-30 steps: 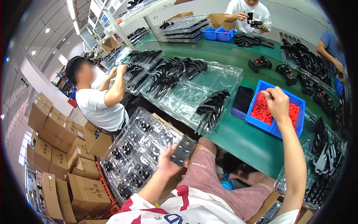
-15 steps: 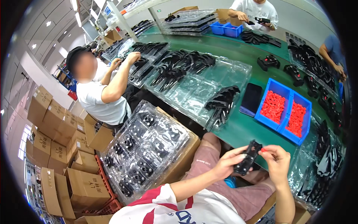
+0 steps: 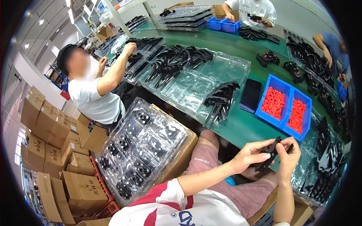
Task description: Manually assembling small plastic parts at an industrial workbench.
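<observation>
Left hand (image 3: 247, 156) and right hand (image 3: 289, 160) clamped on black part (image 3: 273, 150) at near edge of table (image 3: 234, 127); bare green strip between edge and blue bin (image 3: 274, 121).

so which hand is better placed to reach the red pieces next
Probably the right hand: it is nearer the blue bin of red pieces than the left hand, though both touch the black part.

Here it is, the black part (image 3: 265, 159): dark, angular, narrow as seen from here, up in the air between the left hand (image 3: 246, 156) and the right hand (image 3: 288, 161), fingers covering much of it. It's tilted, upper end leaning right, lower end down and left. A slim dark tip (image 3: 290, 148) shows at the right fingers, its connection unclear.
</observation>
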Demonstrator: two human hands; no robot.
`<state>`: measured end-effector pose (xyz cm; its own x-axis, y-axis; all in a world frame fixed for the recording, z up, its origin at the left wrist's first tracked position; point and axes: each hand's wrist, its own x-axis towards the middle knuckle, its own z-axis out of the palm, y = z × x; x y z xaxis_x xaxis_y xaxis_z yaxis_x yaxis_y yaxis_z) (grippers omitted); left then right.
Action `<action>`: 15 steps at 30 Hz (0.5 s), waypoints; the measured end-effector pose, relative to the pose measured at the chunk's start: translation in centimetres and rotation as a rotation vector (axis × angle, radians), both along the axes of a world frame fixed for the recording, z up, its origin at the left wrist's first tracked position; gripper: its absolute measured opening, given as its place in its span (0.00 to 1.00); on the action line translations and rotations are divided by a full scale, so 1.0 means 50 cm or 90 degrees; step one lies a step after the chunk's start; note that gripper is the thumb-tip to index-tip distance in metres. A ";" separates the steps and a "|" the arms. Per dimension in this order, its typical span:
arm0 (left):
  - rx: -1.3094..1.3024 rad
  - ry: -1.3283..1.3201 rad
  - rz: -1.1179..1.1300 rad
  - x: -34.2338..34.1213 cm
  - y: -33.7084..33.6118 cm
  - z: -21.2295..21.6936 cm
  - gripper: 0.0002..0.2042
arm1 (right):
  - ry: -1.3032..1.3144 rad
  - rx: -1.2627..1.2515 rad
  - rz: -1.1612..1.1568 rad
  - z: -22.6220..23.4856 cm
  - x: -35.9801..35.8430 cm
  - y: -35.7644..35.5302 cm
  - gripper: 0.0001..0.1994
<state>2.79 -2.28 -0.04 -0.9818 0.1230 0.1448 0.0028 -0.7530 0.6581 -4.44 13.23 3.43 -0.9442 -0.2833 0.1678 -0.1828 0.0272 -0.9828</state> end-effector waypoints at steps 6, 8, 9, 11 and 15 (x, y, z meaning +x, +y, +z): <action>0.064 -0.079 -0.049 -0.047 -0.046 -0.027 0.30 | -0.021 0.113 0.059 0.020 -0.054 -0.035 0.16; 0.137 -0.077 -0.018 -0.082 -0.069 -0.060 0.33 | 0.100 0.134 0.039 0.002 -0.113 -0.049 0.15; 0.159 -0.070 -0.005 -0.093 -0.078 -0.069 0.34 | 0.176 0.147 -0.005 0.000 -0.140 -0.050 0.14; 0.147 -0.109 -0.001 -0.102 -0.089 -0.078 0.34 | 0.162 0.332 -0.067 0.022 -0.195 -0.043 0.16; 0.144 -0.067 -0.057 -0.126 -0.090 -0.096 0.33 | 0.308 0.585 -0.215 -0.033 -0.327 -0.022 0.15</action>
